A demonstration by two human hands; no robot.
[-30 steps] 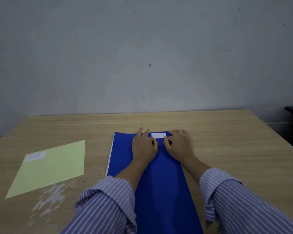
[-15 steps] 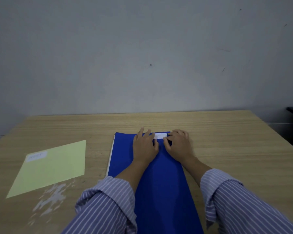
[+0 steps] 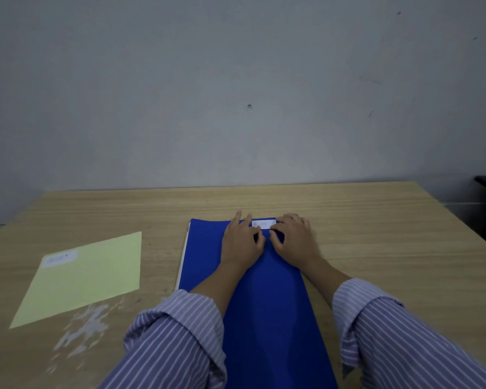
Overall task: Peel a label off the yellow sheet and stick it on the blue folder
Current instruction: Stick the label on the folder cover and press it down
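Head view: two hands (image 3: 267,241), one label (image 3: 263,224), one blue folder (image 3: 267,304).

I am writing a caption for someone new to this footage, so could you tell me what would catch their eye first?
The bright blue folder in the middle of the wooden table stands out most, with the left hand and right hand resting flat on its far end beside a small white label. Next comes the pale yellow sheet, lying to the left with one label on its far corner.
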